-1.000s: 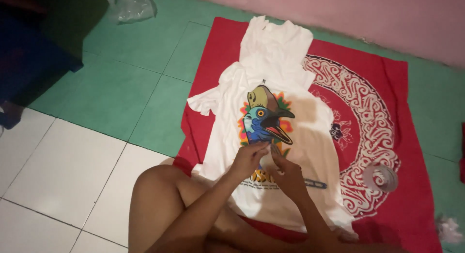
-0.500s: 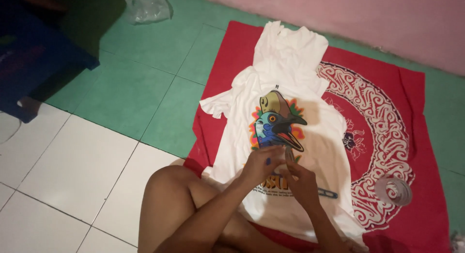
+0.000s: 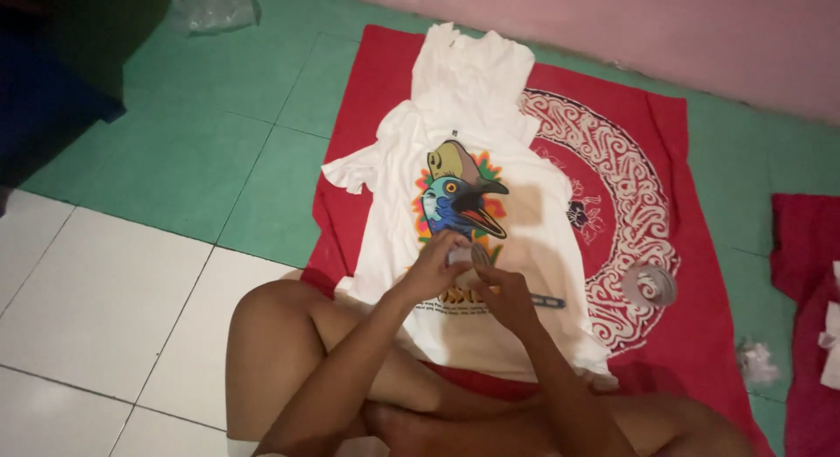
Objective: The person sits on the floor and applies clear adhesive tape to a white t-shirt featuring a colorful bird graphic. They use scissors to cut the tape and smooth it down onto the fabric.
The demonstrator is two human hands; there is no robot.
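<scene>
White cotton lies under our fingers: the T-shirt (image 3: pixel 525 221) spread on a red cloth (image 3: pixel 691 352). Our left hand (image 3: pixel 435 271) and right hand (image 3: pixel 505 298) pinch a small grey object (image 3: pixel 462 256) together; right of them, a tape roll (image 3: pixel 649 284).

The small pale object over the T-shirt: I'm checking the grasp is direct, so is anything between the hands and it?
Nothing visible: left hand and right hand meet directly on the small pale object, above the white T-shirt.
</scene>
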